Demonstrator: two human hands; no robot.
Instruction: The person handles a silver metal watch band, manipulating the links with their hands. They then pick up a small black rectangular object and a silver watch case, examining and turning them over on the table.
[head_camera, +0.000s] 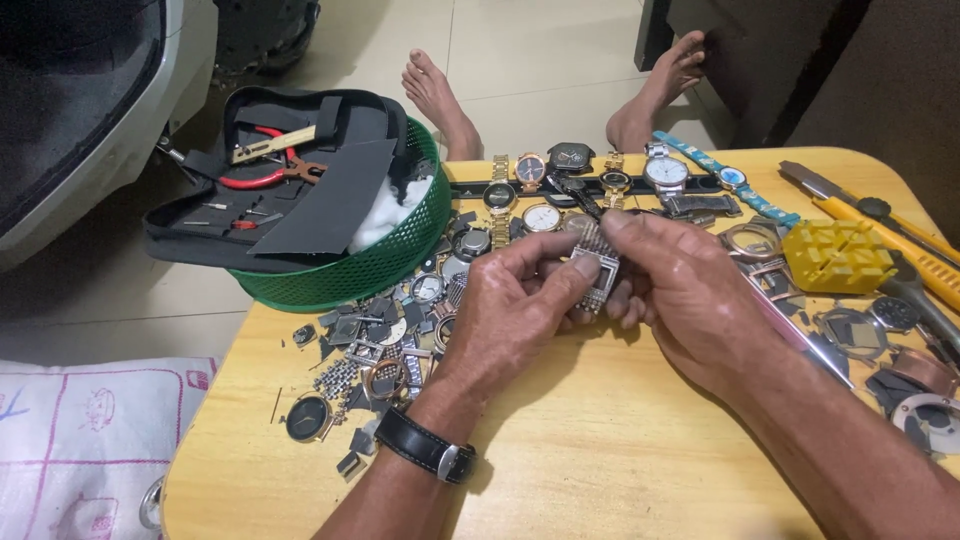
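Observation:
Both my hands meet over the middle of a round wooden table (600, 450). Between them is a silver rectangular watch on a metal link band (598, 268). My left hand (515, 300), with a black strap on its wrist, pinches the watch's case from the left. My right hand (680, 285) grips the band from the right, its thumb pressing on the top links. A heap of loose watch parts (385, 345) lies just left of my left hand.
A green mesh basket (385, 262) holding a black tool pouch with red pliers stands at the back left. Several finished watches (560, 180) line the far edge. A yellow plastic block (838, 256), screwdriver-like tools and watch cases lie at the right. My bare feet show beyond the table.

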